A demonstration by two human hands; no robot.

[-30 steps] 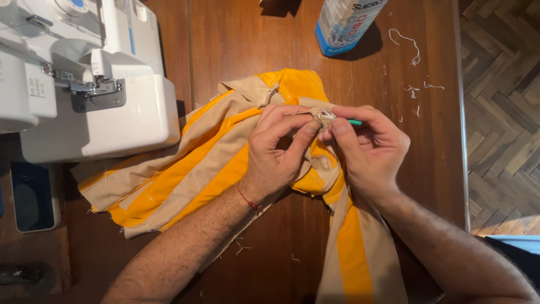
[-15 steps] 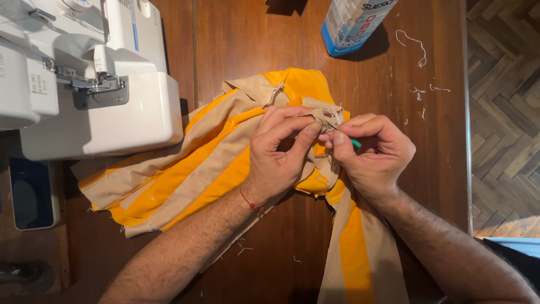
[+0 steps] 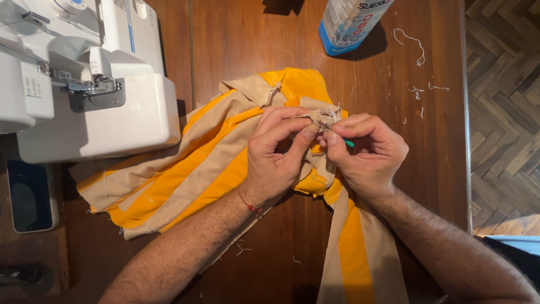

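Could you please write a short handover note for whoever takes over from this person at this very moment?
Left hand: pinches the frayed seam of the striped cloth between thumb and fingers.
Right hand: holds a small green tool, mostly hidden, its tip at the same seam.
Cloth: bunched on the wooden table, one strip trailing toward the person. White sewing machine at the left, bottle at the far edge.
Done: loose thread bits lie on the table.
Left: threads stick out of the seam; how much remains cannot be told.
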